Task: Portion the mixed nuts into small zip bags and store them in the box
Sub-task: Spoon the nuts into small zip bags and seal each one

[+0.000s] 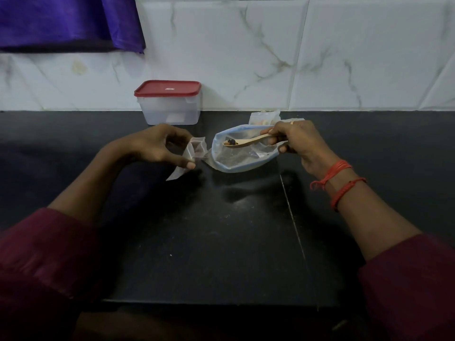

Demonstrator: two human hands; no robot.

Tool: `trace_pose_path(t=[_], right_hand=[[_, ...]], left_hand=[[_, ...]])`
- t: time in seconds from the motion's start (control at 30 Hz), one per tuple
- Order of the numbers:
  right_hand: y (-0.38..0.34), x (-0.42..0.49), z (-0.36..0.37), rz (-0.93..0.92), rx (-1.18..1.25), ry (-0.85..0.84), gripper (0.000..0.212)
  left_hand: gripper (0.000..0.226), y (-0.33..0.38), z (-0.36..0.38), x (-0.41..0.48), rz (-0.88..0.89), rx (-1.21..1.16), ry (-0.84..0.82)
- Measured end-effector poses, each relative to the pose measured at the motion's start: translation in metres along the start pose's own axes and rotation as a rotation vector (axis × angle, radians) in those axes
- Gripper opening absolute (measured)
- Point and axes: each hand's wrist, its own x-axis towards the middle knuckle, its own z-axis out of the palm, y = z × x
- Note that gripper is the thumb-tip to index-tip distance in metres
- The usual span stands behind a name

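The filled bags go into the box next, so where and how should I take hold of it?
I'd grip the box by its two side walls, just under the red lid, coming from the front. Its back stands close to the tiled wall, so only front and sides are free, and the shut lid leaves no rim to hook.

The black table [221,230] runs up to a wall of white tiles [246,57] veined grey like marble. A thin pale seam [293,217] crosses the table's right side from back to front. A yellowish stain [79,67] marks one tile on the left, and above it hangs a purple cloth [61,20].
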Motion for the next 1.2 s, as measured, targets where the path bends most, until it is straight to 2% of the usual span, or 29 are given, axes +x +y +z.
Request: trace_pose_path(t=[0.13, 0.27, 0.43, 0.6, 0.7, 0.83, 0.9, 1.03, 1.2], right_hand=[[-0.007, -0.001, -0.001, -0.076, 0.067, 0.022, 0.024], [-0.009, -0.002, 0.001, -0.125, 0.077, 0.019, 0.025], [-0.009, -0.005, 0.005, -0.182, -0.03, 0.006, 0.027], [-0.007, -0.005, 0.011, -0.268, -0.185, 0.015, 0.029], [-0.01, -0.01, 0.013, -0.39, -0.301, 0.006, 0.022], [-0.011, -0.016, 0.014, -0.726, -0.604, -0.004, 0.014], [-0.01, -0.014, 0.014, -0.867, -0.73, 0.049, 0.021], [-0.008, -0.011, 0.014, -1.052, -0.831, 0.129, 0.037], [-0.008, -0.016, 0.019, -1.051, -0.8, 0.148, 0.065]], left_hand=[[0.047, 0.012, 0.008, 0.002, 0.109, -0.133, 0.083], [0.046, 0.017, 0.019, 0.006, 0.145, -0.074, 0.094], [0.062, 0.016, 0.027, 0.009, 0.163, -0.064, 0.13], [0.061, 0.014, 0.031, 0.012, 0.189, -0.067, 0.161], [0.059, 0.011, 0.032, 0.014, 0.196, -0.076, 0.176], [0.044, 0.009, 0.031, 0.014, 0.21, -0.096, 0.22], [0.038, 0.008, 0.031, 0.013, 0.213, -0.139, 0.238], [0.031, 0.006, 0.031, 0.01, 0.205, -0.231, 0.24], [0.023, 0.002, 0.029, 0.009, 0.199, -0.304, 0.221]])
